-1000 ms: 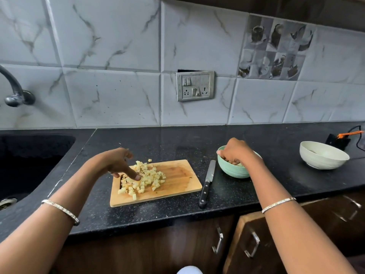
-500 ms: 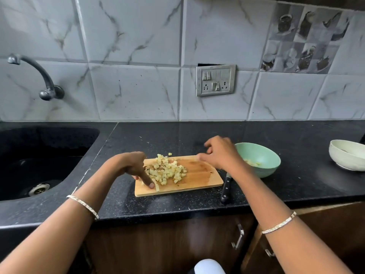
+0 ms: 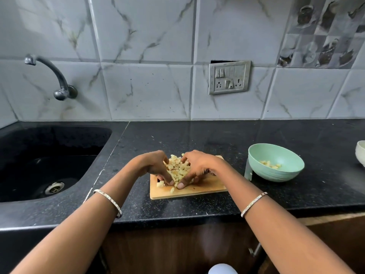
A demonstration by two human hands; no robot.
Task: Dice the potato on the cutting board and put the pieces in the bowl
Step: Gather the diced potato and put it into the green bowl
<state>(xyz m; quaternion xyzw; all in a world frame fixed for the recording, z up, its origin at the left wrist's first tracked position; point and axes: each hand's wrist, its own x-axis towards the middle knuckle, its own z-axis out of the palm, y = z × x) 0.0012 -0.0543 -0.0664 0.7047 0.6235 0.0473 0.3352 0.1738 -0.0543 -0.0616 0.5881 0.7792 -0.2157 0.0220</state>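
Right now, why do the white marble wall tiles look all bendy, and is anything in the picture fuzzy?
Head view: the wide lens bows the white marble wall tiles and tilts their joints; the cup-patterned tiles at top right are smeared by blur; the speckled black stone counter shows a pale sheen; the diced potato pile between the left hand and right hand looks fairly sharp.

One cutting board [image 3: 207,188], one potato pile [image 3: 178,168], two bowls [image 3: 276,173] [image 3: 361,153], two hands [image 3: 153,165] [image 3: 200,164], two bangles [image 3: 110,200] [image 3: 253,203], one tap [image 3: 57,76].
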